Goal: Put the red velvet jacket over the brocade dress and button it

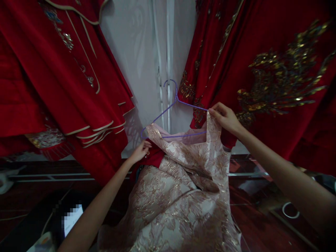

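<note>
A pale pink-and-gold brocade dress [168, 210] hangs by its shoulder straps on a purple wire hanger [164, 111], its skirt spreading toward me. My right hand [225, 118] is closed on the strap at the hanger's right shoulder, thumb and fingers pinched together. On the left, my left hand [140, 152] has its fingers curled at the edge of a piece of red cloth [154, 155] below the other strap. A small beaded ornament shows beside those fingers. The hanger's hook points up and rests on nothing that I can see.
Red embroidered garments [78, 80] hang at the left, and another red garment with gold sequins [278, 84] hangs at the right. Between them is a pale wall or curtain [128, 42]. A lit screen [72, 218] lies at lower left; a white ring [291, 210] is at lower right.
</note>
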Demonstrator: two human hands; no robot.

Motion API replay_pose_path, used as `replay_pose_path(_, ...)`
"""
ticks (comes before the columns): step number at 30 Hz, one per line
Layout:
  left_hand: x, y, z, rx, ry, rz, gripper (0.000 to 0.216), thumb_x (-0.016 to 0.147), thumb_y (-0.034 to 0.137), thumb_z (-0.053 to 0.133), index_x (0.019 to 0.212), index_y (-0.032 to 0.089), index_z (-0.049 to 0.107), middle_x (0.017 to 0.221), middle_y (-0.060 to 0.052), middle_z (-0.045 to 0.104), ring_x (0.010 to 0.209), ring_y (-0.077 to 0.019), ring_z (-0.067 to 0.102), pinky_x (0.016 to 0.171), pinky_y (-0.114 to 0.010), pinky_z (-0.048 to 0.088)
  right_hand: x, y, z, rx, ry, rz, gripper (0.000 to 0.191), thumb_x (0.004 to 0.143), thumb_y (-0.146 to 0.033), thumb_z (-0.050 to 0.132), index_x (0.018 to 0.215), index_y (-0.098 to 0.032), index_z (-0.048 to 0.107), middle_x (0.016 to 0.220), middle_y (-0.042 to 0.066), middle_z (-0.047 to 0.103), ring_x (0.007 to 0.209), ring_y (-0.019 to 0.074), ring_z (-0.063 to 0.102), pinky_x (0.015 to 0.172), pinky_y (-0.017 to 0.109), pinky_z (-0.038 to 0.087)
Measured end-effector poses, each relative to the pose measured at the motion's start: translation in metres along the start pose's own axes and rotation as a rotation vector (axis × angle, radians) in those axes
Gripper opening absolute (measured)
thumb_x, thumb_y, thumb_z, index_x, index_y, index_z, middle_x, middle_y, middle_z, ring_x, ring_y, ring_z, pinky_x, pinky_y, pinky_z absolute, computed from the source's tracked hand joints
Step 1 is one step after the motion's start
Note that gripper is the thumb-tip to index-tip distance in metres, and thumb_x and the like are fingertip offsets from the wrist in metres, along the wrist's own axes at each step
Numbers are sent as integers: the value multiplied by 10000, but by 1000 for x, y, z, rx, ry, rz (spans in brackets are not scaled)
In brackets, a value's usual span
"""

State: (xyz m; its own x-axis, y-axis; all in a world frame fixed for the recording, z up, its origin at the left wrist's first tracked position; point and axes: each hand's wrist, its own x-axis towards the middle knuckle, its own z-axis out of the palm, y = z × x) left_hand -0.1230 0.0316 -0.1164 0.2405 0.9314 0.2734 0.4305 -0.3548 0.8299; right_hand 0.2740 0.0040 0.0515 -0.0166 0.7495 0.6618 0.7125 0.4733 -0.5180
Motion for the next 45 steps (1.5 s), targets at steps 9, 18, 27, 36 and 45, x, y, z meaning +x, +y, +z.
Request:
replay_pose_path(9,-20,-3,20,711,-116,24,191,796,255,476,929,209,606,946,-115,670,891,-261,636,776,-354,457,0,2,0,2,-11,6,286,809,-495,486,783,-213,525,687,14,573,638,156,510,581,277,399)
replay_pose_path(18,28,20,-41,-19,99,-53,313,711,393,572,858,132,664,832,-82,709,756,-214,642,690,-321,504,1,3,0,-17,1,-25,289,820,-490,478,798,-206,529,703,11,575,638,148,507,578,262,383)
replay_pose_path(27,68,145,-40,-19,337,84,246,680,365,607,651,122,626,573,-9,594,503,-105,485,460,-204,342,-14,-24,-6,-149,26,-46,331,816,-534,464,755,-215,528,694,38,608,621,170,516,566,283,374)
replay_pose_path(36,86,170,-13,130,219,281,205,809,350,459,746,169,531,630,25,510,602,-111,470,617,-221,372,20,-9,-4,-193,-309,110,532,814,-644,378,569,-197,532,518,32,557,520,176,542,512,301,386)
replay_pose_path(45,90,158,-36,-112,-109,-67,247,718,348,450,581,165,544,500,2,529,462,-122,473,492,-245,372,74,-26,60,-54,-1104,224,312,652,-494,685,786,-211,684,728,50,688,672,162,639,600,297,515)
